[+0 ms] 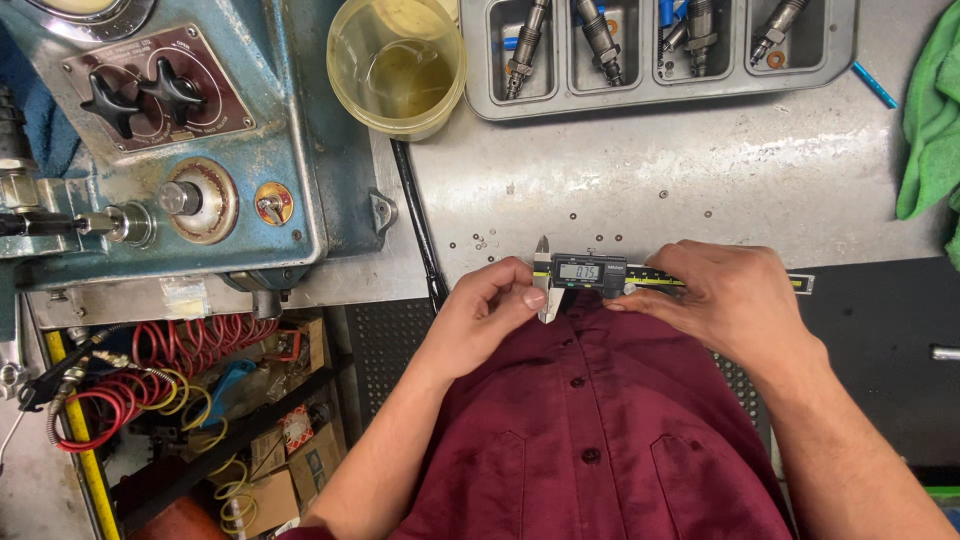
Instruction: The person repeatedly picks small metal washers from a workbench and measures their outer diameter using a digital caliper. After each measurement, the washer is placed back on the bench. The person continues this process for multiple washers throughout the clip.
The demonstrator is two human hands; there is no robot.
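Digital caliper (600,273) held level between both hands, just above shirt front, display facing up, probably for reading. Left hand (490,305) pinched at measuring jaws; right hand (725,295) clamped on beam and slider. Beyond hands on tabletop (650,180): grey compartment tray (480,60) holding metal injector-like parts, one or two per compartment; yellowish tub (398,62) holding clear liquid.

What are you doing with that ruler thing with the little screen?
A person in a dark red shirt is holding a digital caliper with both hands, just above the edge of a metal workbench. The left hand pinches at the jaw end; the right hand grips the sliding part and the beam. Whatever sits between the jaws is too small to make out. Farther back are a tray of metal injector-like parts and a yellowish plastic tub.
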